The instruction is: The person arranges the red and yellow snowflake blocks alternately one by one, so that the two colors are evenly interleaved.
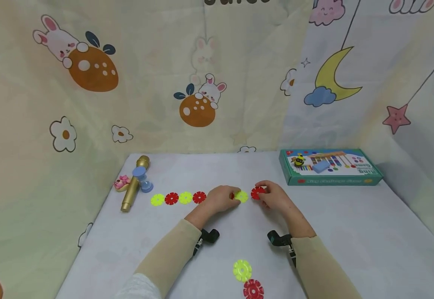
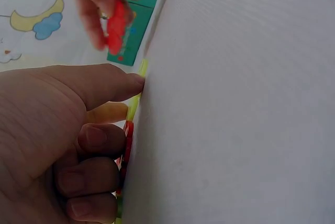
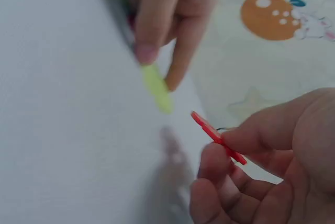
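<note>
While the red disc [image 1: 256, 193] sits tilted between thumb and forefinger of my right hand [image 1: 275, 198], clear of the white cloth [image 1: 351, 216], its slotted edge toward my left hand [image 1: 221, 198] is uncovered, probably so it can face its neighbour. With that left hand I pinch a yellow-green disc [image 1: 243, 196] down at the cloth, I think to steady it; my other fingers curl beside the row of discs [image 1: 185, 197]. Leftward from that hand (which hides part of it) the row alternates red and yellow-green, seemingly by choice. Nearer me than both hands lie a spare yellow-green disc [image 1: 242, 270] and a spare red disc [image 1: 253, 290], perhaps for easy reach. Farther left of my left hand are a blue hourglass [image 1: 140, 172], a gold tube [image 1: 130, 195] and a pink toy [image 1: 121, 182], apart from the row; beyond my right hand is a game box [image 1: 332, 182].
</note>
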`<state>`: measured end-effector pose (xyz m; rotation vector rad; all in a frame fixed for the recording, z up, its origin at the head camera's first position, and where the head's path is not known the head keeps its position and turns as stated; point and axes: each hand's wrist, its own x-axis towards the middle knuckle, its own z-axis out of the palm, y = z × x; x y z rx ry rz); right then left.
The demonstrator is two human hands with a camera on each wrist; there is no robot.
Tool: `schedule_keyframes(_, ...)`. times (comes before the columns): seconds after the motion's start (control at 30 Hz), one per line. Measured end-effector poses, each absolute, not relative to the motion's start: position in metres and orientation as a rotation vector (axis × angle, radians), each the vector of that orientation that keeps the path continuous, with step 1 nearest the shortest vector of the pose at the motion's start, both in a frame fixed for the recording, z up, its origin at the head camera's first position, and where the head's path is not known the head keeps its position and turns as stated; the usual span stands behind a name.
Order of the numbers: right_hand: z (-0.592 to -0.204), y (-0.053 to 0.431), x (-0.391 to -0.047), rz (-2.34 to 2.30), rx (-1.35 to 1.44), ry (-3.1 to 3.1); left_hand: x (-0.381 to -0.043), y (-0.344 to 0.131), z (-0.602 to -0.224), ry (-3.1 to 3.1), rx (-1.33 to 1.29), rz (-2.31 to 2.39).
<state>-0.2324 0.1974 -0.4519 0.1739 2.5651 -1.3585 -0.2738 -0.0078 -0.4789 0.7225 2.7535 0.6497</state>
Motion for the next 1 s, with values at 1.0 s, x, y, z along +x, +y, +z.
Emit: schedule_keyframes(1.0, -0.474, 0.206, -0.236, -1.18, 0.123, 2.748, -0.285, 0.046, -0.474, 2.69, 0.792, 0.597)
